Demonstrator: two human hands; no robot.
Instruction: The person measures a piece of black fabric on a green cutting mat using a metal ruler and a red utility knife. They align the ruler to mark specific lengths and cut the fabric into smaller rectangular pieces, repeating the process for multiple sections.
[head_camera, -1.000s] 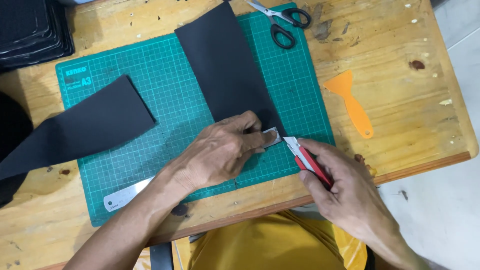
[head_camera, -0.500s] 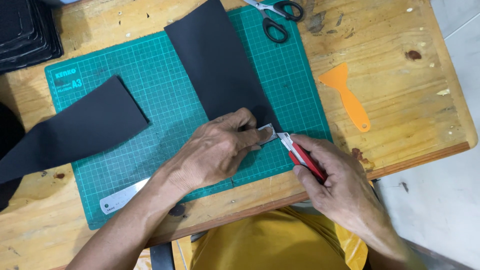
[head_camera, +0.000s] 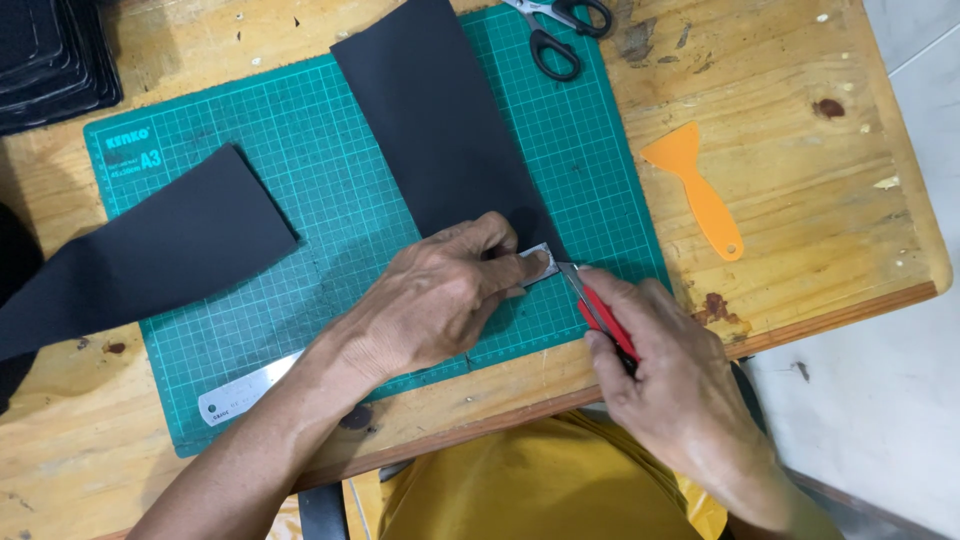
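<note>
1. The left hand (head_camera: 440, 300) lies flat and pressed down on a long steel ruler (head_camera: 240, 392), which lies across the green cutting mat (head_camera: 330, 200). Its fingers are spread over the ruler, not clenched; the fingertips (head_camera: 510, 262) reach to the upper end of the ruler, and only this end and the lower left end are visible.
2. The ruler's upper end lies on the lower edge of the long black sheet of thin material (head_camera: 440, 130), which goes from the top of the mat down to the left hand.
3. The right hand (head_camera: 670, 370) is closed around a red utility knife with a metal blade (head_camera: 598, 312). The blade tip touches the mat just beside the end of the ruler and just beside the left fingertips, at the lower right corner of the black sheet.
4. A second black sheet (head_camera: 140, 250) lies on the left part of the mat and goes over the wooden table (head_camera: 800, 60), well apart from both hands.
5. Black-handled scissors (head_camera: 560, 30) lie at the top edge of the mat, and an orange plastic scraper (head_camera: 695, 190) lies on the table to the right.
6. Compared with half a second ago, both hands, the ruler and the knife keep almost the same position; the blade tip stays at the ruler's end, and the sheets have not shifted on the mat.
</note>
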